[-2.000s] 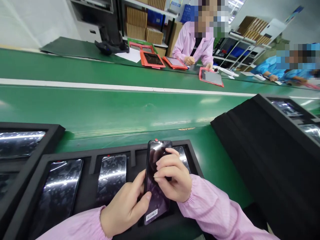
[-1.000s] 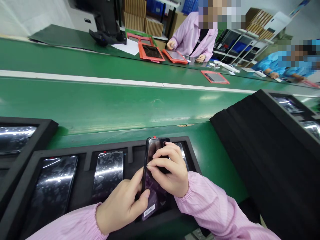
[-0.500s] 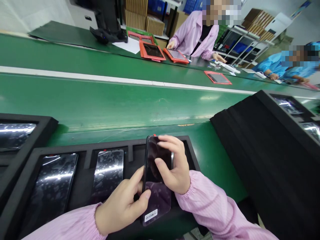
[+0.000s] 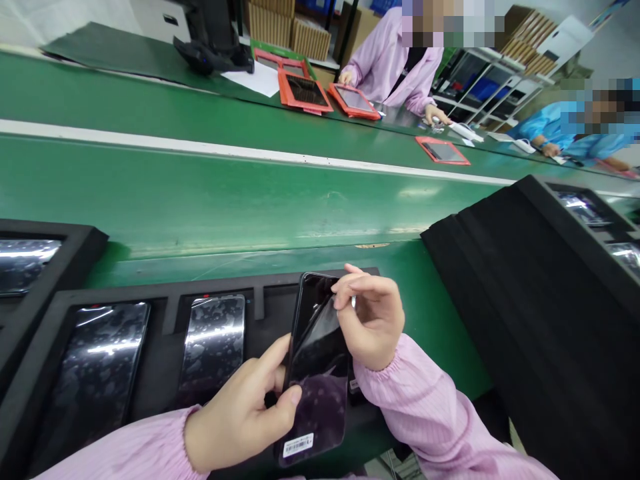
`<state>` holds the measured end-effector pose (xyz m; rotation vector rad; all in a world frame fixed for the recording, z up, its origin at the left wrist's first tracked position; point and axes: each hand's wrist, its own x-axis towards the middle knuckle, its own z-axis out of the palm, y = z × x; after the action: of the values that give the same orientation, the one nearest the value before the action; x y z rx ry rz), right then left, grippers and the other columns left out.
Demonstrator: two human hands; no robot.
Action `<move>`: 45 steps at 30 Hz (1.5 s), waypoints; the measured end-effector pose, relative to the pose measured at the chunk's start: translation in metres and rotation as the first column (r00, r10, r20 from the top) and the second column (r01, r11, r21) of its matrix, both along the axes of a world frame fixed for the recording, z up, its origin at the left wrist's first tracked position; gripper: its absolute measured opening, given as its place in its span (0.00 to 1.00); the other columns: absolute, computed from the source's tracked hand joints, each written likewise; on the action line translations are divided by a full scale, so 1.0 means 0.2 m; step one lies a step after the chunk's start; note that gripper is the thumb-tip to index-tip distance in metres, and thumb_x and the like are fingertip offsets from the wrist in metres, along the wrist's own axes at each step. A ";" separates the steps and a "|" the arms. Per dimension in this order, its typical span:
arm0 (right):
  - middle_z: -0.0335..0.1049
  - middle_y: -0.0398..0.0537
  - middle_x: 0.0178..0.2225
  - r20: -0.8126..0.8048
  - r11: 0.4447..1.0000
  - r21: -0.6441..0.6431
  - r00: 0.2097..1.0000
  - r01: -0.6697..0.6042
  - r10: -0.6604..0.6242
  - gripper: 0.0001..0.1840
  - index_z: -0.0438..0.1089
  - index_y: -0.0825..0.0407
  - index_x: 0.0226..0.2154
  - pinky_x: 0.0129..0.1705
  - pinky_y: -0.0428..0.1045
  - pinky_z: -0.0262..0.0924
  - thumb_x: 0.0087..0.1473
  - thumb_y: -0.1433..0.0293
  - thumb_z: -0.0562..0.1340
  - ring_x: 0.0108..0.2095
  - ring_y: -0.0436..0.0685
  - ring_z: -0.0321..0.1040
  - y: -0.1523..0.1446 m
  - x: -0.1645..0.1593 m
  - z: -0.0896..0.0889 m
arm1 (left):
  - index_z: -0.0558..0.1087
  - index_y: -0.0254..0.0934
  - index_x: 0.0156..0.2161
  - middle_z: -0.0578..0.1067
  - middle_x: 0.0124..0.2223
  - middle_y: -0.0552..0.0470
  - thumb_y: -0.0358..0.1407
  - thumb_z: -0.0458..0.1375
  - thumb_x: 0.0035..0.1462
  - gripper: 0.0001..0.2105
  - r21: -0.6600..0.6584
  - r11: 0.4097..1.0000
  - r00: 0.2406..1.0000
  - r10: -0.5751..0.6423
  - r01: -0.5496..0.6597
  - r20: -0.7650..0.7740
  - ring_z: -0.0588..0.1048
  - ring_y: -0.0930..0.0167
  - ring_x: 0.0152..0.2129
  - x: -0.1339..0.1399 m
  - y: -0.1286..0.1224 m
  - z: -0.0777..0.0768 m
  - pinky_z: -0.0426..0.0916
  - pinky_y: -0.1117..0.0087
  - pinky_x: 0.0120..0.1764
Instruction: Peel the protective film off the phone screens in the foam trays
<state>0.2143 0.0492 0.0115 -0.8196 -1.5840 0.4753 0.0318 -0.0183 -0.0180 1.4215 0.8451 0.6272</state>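
A black smartphone [image 4: 313, 297] is tilted above the foam tray, a barcode label [image 4: 299, 445] near its lower end. My left hand [image 4: 245, 413] grips its left edge, thumb on the front and fingers partly hidden behind. My right hand [image 4: 373, 320] pinches the upper right corner of a clear protective film [image 4: 323, 343], which is lifted and creased diagonally across the screen. The film's lower part still lies over the phone. Below, the black foam tray [image 4: 150, 291] holds two film-covered phones, one at left [image 4: 100, 360] and one in the middle [image 4: 215, 340].
Another foam tray [image 4: 95, 243] overlaps at the left. Stacked black foam trays [image 4: 525, 300] rise at the right. Beyond the green bench [image 4: 225, 187], a co-worker in a pink jacket [image 4: 375, 50] sits near red-framed panels [image 4: 305, 91]; another wears blue [image 4: 543, 123].
My right hand has closed on the film's upper corner and pulled it up and to the right, baring the phone's top left. My left hand keeps its grip.
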 end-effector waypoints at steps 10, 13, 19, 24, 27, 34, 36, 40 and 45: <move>0.60 0.33 0.23 -0.247 0.985 -0.121 0.965 -0.122 0.090 0.15 0.55 0.49 0.38 0.53 0.56 0.62 0.55 0.85 0.54 0.30 0.47 0.64 0.00 0.00 0.01 | 0.51 0.33 0.65 0.67 0.24 0.59 0.41 0.51 0.62 0.29 -0.054 0.996 0.989 -0.068 0.075 0.130 0.64 0.75 0.20 0.00 0.00 -0.01 0.57 0.75 0.25; 0.60 0.33 0.23 -0.265 0.984 -0.125 0.960 -0.124 0.088 0.16 0.56 0.49 0.38 0.52 0.55 0.63 0.54 0.85 0.54 0.30 0.47 0.64 0.01 0.00 0.01 | 0.48 0.40 0.65 0.67 0.25 0.59 0.41 0.48 0.66 0.26 0.046 0.997 0.988 -0.070 0.064 0.137 0.65 0.75 0.20 -0.01 -0.01 -0.01 0.58 0.75 0.26; 0.70 0.44 0.35 -0.104 0.999 -0.037 0.995 -0.001 -0.003 0.20 0.60 0.49 0.46 0.59 0.63 0.55 0.51 0.81 0.57 0.43 0.55 0.67 -0.02 0.00 0.00 | 0.43 0.45 0.67 0.61 0.24 0.61 0.37 0.43 0.70 0.24 0.170 0.985 0.995 0.009 -0.027 0.103 0.62 0.77 0.20 -0.01 -0.01 0.01 0.58 0.77 0.25; 0.68 0.47 0.41 0.209 0.990 0.133 0.975 0.049 -0.076 0.12 0.67 0.50 0.36 0.59 0.62 0.53 0.45 0.75 0.60 0.46 0.58 0.64 -0.10 -0.01 0.05 | 0.42 0.47 0.67 0.64 0.25 0.61 0.36 0.44 0.69 0.25 0.170 0.985 0.991 -0.021 -0.002 0.134 0.62 0.77 0.19 0.00 0.01 0.02 0.57 0.77 0.24; 0.68 0.44 0.38 0.328 0.997 0.029 0.943 -0.075 0.062 0.06 0.67 0.50 0.29 0.58 0.58 0.53 0.45 0.75 0.58 0.42 0.54 0.66 -0.14 -0.03 0.08 | 0.42 0.50 0.67 0.67 0.26 0.60 0.36 0.44 0.69 0.25 0.168 0.986 0.990 -0.017 -0.008 0.143 0.64 0.77 0.20 0.01 0.01 0.01 0.57 0.77 0.24; 0.69 0.45 0.40 0.388 0.997 -0.037 0.918 -0.073 0.082 0.03 0.70 0.52 0.27 0.61 0.58 0.48 0.46 0.74 0.61 0.45 0.54 0.67 -0.13 -0.03 0.09 | 0.46 0.41 0.68 0.69 0.25 0.58 0.37 0.45 0.67 0.26 0.202 0.978 0.996 0.027 -0.044 0.089 0.66 0.75 0.18 0.00 0.00 0.00 0.59 0.76 0.22; 0.69 0.45 0.41 0.391 0.997 -0.039 0.917 -0.071 0.080 0.03 0.70 0.52 0.27 0.61 0.58 0.48 0.46 0.74 0.61 0.45 0.55 0.67 -0.13 -0.03 0.09 | 0.47 0.40 0.68 0.70 0.25 0.58 0.37 0.45 0.67 0.26 0.205 0.977 0.996 0.034 -0.050 0.082 0.67 0.75 0.18 0.00 0.00 0.00 0.60 0.77 0.22; 0.70 0.45 0.41 0.399 0.998 -0.025 0.915 -0.063 0.068 0.03 0.71 0.51 0.27 0.61 0.58 0.48 0.47 0.74 0.60 0.46 0.55 0.67 -0.13 -0.03 0.09 | 0.47 0.39 0.68 0.70 0.24 0.58 0.37 0.46 0.67 0.27 0.213 0.976 0.996 0.040 -0.055 0.075 0.67 0.75 0.18 0.00 0.00 0.00 0.61 0.77 0.23; 0.70 0.45 0.41 0.408 0.999 -0.001 0.912 -0.044 0.041 0.04 0.71 0.51 0.27 0.61 0.58 0.49 0.48 0.74 0.61 0.45 0.54 0.68 -0.13 -0.03 0.08 | 0.44 0.39 0.69 0.70 0.24 0.58 0.36 0.45 0.67 0.28 0.237 0.970 0.998 0.034 -0.048 0.059 0.68 0.75 0.18 0.00 0.00 -0.01 0.61 0.77 0.23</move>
<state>0.2079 0.0228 0.0278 -0.9211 -1.9914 0.3402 0.0314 -0.0189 -0.0200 1.5987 0.7764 0.8177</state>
